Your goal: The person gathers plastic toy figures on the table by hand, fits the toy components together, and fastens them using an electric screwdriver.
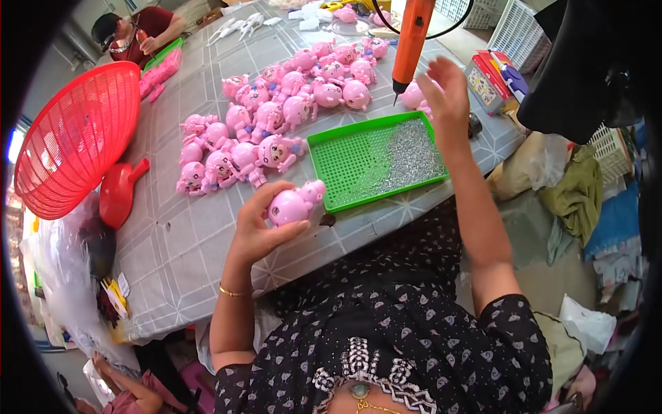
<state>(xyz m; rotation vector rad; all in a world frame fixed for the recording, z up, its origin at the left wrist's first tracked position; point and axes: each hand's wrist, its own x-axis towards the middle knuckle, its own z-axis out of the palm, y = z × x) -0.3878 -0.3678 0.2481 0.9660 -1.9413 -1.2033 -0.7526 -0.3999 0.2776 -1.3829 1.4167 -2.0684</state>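
My left hand (265, 224) is wrapped round a pink toy figure (293, 205), held just above the table near the front edge. The figure has a round, shiny body and a smaller knobbed part pointing right. My right hand (447, 93) is raised beside an orange electric screwdriver (411, 48), its fingers apart and not touching the tool. The screwdriver hangs upright, with its thin bit pointing down. Below it lies a green perforated tray (338, 169) with a heap of small silver screws (412, 155) on its right side. Pink toy pieces (412, 95) lie partly hidden behind my right hand.
Many pink figures (269, 117) are grouped on the table (186, 252). A red basket (79, 138) and red scoop (121, 193) are at the left. Across the table sits another person (155, 24). Boxes (486, 83) stand at the right, and a dark object fills the upper right.
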